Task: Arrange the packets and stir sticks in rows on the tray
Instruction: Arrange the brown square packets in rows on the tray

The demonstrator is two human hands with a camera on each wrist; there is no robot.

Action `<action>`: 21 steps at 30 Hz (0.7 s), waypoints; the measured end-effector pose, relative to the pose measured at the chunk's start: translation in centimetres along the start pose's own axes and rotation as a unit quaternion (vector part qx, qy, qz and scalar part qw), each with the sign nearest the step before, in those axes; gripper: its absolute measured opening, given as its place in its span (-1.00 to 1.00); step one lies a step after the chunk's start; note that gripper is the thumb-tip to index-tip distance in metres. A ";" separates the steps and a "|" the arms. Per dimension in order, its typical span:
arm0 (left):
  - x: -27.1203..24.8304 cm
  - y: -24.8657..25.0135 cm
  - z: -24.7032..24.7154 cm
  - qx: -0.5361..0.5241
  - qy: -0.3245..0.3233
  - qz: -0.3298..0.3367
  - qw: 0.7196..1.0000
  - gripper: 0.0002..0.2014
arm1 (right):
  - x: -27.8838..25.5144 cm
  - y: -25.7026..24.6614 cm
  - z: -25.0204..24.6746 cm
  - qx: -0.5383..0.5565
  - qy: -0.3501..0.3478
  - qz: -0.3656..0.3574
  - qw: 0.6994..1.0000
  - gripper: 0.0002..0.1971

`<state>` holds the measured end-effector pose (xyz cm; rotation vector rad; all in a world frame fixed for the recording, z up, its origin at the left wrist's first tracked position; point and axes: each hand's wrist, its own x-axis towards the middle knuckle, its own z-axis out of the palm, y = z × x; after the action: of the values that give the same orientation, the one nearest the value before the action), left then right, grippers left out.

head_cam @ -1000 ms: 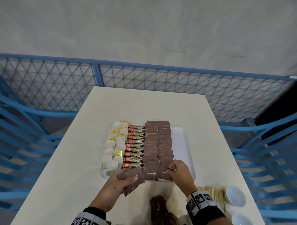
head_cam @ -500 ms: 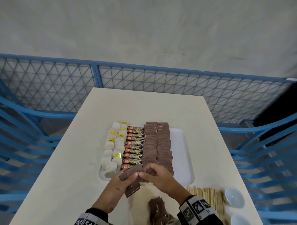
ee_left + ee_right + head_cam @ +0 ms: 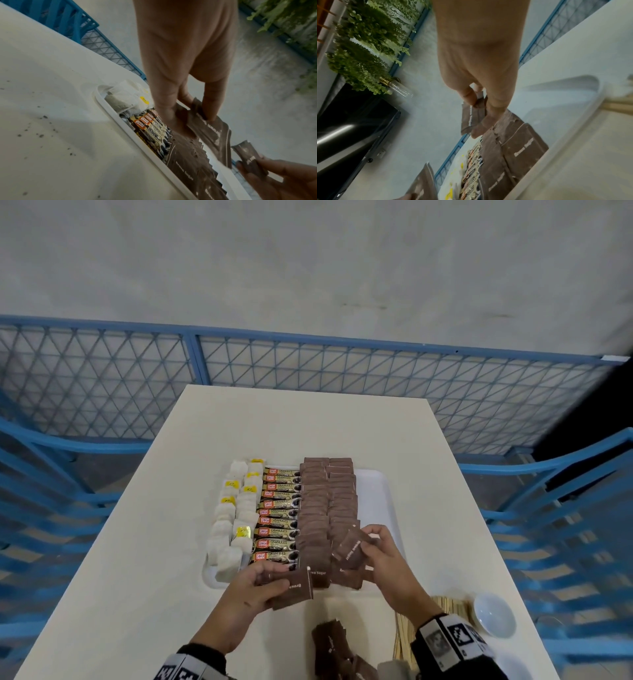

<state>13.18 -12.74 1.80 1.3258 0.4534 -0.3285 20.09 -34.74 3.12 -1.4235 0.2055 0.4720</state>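
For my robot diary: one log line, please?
left hand: holds sugar packets | right hand: pinches brown sugar packet | tray: rows filling

A white rectangular tray lies mid-frame, carrying four columns: white tea bags with yellow tags at left, striped coffee granule sticks next, then two columns of overlapping brown sugar packets. One brown packet is tilted above the right column's near end; a small stack overhangs the tray's near edge. Loose brown packets and wooden stir sticks lie at lower right.
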 end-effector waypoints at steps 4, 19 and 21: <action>0.7 0.2 0.7 0.054 0.012 0.013 0.998 -0.86 | 0.1 1.0 -1.3 -0.051 0.031 0.002 0.998 -0.70; 4.2 1.0 2.8 0.338 -0.040 0.093 0.936 -0.84 | 1.7 1.3 -2.5 -0.452 -0.018 -0.073 0.889 -0.80; 4.5 0.8 3.2 0.410 -0.038 0.126 0.903 -0.79 | 2.1 1.2 -2.3 -0.481 -0.038 -0.085 0.872 -0.80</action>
<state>17.92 -15.57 0.82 2.1607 0.0502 -0.3685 21.75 -36.47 0.82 -2.3695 -0.2702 0.5031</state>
